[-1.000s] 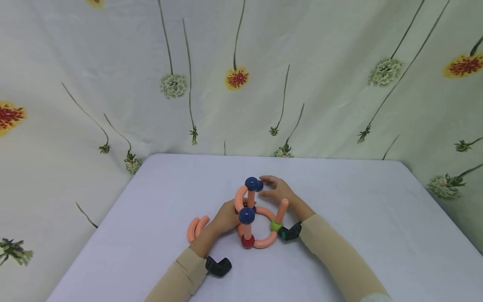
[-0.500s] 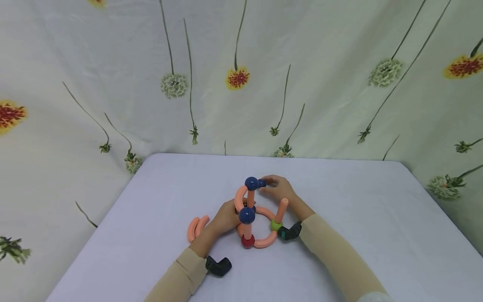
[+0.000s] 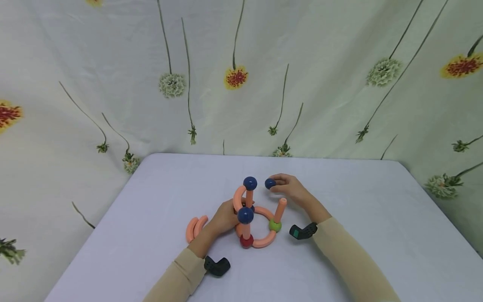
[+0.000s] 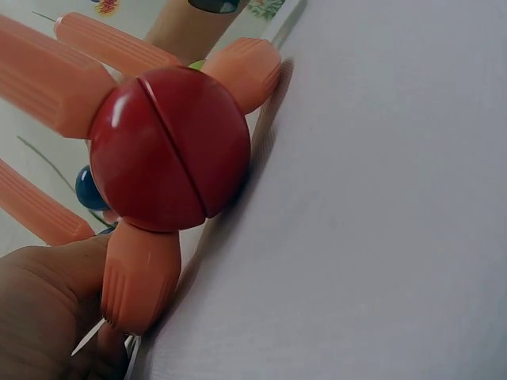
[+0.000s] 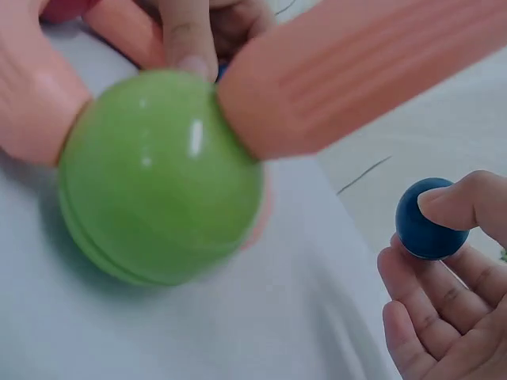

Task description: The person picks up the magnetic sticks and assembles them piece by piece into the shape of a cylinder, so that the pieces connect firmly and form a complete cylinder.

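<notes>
A magnetic ball-and-rod structure stands on the table, its base a ring of curved orange rods (image 3: 265, 242) with a red ball (image 3: 246, 240) in front and a green ball (image 3: 275, 225) at right. Two uprights carry blue balls, a nearer one (image 3: 245, 215) and a farther one (image 3: 250, 183), linked by a curved rod (image 3: 238, 198). My left hand (image 3: 225, 217) grips the structure low at its back left, fingers partly hidden. Right of the far top ball, my right hand (image 3: 290, 188) pinches a loose blue ball (image 5: 432, 218) between thumb and fingers, apart from the structure.
Two loose curved orange rods (image 3: 196, 228) lie left of my left forearm. A straight orange rod (image 3: 280, 210) leans up from the green ball. Black cameras sit on the left wrist (image 3: 217, 266) and right wrist (image 3: 303, 231). A flowered cloth (image 3: 320, 75) hangs behind the table.
My right hand closed its fingers on the blue ball beside the far top ball and drew it off to the right. My left hand has stayed at the structure.
</notes>
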Demonstrator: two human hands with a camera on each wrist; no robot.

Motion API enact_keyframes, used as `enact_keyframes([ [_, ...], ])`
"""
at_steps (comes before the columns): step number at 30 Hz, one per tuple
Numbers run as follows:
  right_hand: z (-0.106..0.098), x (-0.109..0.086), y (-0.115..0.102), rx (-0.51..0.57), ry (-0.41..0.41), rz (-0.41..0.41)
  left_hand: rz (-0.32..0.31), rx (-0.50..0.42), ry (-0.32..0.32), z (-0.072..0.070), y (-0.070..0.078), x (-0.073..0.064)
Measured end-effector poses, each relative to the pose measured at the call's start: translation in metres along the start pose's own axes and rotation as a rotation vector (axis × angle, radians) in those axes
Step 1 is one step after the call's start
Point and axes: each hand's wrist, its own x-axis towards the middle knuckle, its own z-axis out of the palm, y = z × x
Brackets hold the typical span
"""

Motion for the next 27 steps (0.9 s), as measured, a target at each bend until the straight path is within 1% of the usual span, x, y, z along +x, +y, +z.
enact_keyframes([
  [3, -0.005, -0.009, -0.005, 0.057, -0.017, -0.045, 0.015, 0.012, 0.006, 0.0, -0.001, 0.001],
  [6, -0.01, -0.018, -0.011, 0.085, -0.021, -0.066, 0.019, 0.018, 0.01, 0.0, -0.002, 0.002],
  [11, -0.016, -0.029, -0.017, 0.113, -0.032, -0.103, 0.001, 0.006, 0.009, -0.002, 0.0, 0.001],
  [18, -0.021, -0.042, -0.02, 0.148, -0.042, -0.13, -0.051, -0.001, -0.003, -0.001, 0.002, 0.001],
  [22, -0.023, -0.051, -0.024, 0.181, -0.051, -0.157, -0.054, 0.001, -0.005, 0.0, 0.001, 0.002],
  [27, -0.022, -0.059, -0.027, 0.222, -0.084, -0.217, -0.057, -0.002, -0.004, 0.0, 0.002, 0.001],
])
